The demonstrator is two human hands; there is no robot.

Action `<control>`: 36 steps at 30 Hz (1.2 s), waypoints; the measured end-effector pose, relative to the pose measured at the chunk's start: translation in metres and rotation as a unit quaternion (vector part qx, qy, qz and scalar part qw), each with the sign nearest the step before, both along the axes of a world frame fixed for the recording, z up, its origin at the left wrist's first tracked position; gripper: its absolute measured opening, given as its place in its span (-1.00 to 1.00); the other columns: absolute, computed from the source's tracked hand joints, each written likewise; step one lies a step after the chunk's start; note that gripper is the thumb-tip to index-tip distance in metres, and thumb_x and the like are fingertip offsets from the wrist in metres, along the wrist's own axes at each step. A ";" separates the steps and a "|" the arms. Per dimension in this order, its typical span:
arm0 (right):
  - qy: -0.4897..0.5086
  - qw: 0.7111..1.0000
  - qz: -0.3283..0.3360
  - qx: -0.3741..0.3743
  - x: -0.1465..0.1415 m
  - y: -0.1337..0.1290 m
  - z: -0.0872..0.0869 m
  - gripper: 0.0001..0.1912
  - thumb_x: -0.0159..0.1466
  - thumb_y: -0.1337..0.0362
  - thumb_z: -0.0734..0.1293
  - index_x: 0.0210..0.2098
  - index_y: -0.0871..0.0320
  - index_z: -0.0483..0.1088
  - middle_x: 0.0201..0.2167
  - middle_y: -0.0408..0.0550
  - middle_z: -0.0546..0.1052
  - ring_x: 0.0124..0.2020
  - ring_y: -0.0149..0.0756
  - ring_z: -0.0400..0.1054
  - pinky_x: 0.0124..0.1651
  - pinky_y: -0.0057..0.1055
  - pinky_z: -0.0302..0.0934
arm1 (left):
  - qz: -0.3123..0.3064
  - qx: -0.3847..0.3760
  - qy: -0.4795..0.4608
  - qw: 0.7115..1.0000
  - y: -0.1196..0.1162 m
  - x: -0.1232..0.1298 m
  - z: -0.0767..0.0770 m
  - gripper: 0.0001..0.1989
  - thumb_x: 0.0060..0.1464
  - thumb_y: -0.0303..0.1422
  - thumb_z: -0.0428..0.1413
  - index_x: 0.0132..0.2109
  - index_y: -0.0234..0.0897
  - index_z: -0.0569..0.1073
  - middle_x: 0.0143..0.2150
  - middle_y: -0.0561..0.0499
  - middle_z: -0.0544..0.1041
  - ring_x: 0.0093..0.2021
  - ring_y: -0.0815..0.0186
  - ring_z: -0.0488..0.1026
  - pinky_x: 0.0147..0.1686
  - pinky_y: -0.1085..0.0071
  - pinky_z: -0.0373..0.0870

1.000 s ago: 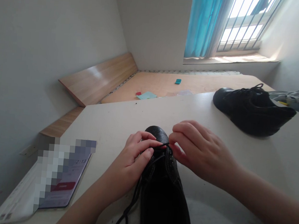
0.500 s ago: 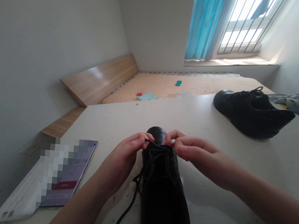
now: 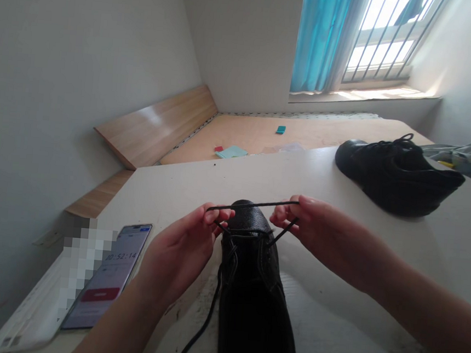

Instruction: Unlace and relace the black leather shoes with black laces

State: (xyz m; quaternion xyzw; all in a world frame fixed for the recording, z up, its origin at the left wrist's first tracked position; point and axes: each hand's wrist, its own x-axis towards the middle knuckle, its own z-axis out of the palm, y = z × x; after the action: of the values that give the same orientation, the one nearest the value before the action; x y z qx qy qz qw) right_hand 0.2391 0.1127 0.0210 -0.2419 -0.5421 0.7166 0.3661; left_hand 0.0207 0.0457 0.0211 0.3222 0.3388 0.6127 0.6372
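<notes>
A black leather shoe [image 3: 259,310] lies on the white table with its toe pointing away from me. Above its toe a black shoelace [image 3: 253,205] is stretched between my two hands. My left hand [image 3: 186,243] pinches the lace at the left of the toe. On the right, my right hand [image 3: 317,227] is closed on the same lace, and a strand runs from it down to the right-hand eyelets. Another length of lace hangs from the shoe's left side and trails over the table toward me.
A second black shoe [image 3: 400,177], laced, rests at the right of the white table [image 3: 185,186]. A phone [image 3: 106,280] and a partly blurred white object [image 3: 34,312] are at the left. Behind, a wooden surface [image 3: 325,132] carries a light-green cloth [image 3: 232,152].
Both hands have risen from the shoe's lacing and moved apart slightly. The lace, which lay close over the shoe, is now drawn out in a line between them.
</notes>
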 end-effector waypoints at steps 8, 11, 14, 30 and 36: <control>-0.058 0.996 -0.070 -0.025 0.006 0.008 0.004 -0.59 0.33 0.01 0.25 -0.54 0.10 0.18 -0.65 -0.30 -0.03 -0.61 -0.45 -0.15 -0.47 -0.43 0.16 | -0.013 0.004 -0.079 0.997 0.000 -0.004 0.001 -0.73 0.20 -0.32 0.11 -0.47 -0.28 0.47 -0.36 0.02 0.44 -0.15 0.29 0.47 0.07 0.30 0.43; -0.203 0.958 -0.150 0.135 0.007 0.007 0.002 -0.57 0.31 -0.02 0.26 -0.55 0.12 0.21 -0.63 -0.25 0.05 -0.58 -0.44 -0.08 -0.54 -0.45 -0.07 | -0.006 0.015 -0.088 0.996 -0.002 -0.006 0.001 -0.76 0.18 -0.34 0.11 -0.46 -0.28 0.44 -0.37 0.03 0.40 -0.15 0.28 0.47 0.07 0.29 0.45; -0.304 0.892 -0.155 0.298 0.008 0.004 0.003 -0.60 0.34 0.03 0.24 -0.51 0.13 0.32 -0.63 -0.23 0.12 -0.57 -0.44 -0.03 -0.52 -0.42 -0.12 | 0.003 0.031 -0.083 0.996 -0.004 -0.008 0.003 -0.78 0.15 -0.33 0.14 -0.45 -0.28 0.41 -0.42 0.06 0.32 -0.20 0.30 0.45 0.06 0.28 0.45; -0.148 0.947 0.108 0.265 0.007 -0.006 0.011 -0.75 0.37 0.17 0.30 -0.11 0.18 0.53 -0.26 -0.05 0.45 -0.21 -0.35 0.35 -0.09 -0.37 0.22 | 0.137 0.092 0.102 0.981 0.001 -0.011 0.011 -0.49 0.12 -0.01 0.15 -0.60 -0.24 0.25 -0.56 0.10 0.22 -0.41 0.34 0.26 -0.28 0.45 0.36; -0.292 0.860 0.026 0.417 -0.019 -0.016 0.019 -0.76 0.33 0.26 0.28 -0.07 0.13 0.50 -0.11 0.02 0.40 0.02 -0.18 0.22 0.11 -0.18 0.16 | 0.071 0.067 0.395 0.914 0.004 -0.009 -0.004 -0.77 0.14 -0.28 0.13 -0.46 -0.24 0.42 -0.46 0.09 0.38 -0.33 0.32 0.31 -0.30 0.45 0.25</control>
State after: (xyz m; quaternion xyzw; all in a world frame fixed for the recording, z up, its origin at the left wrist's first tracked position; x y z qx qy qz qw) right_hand 0.2206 0.0971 0.0403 -0.2511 -0.8782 0.3293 0.2391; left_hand 0.0113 0.0498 0.0172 0.5549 0.5429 0.5002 0.3835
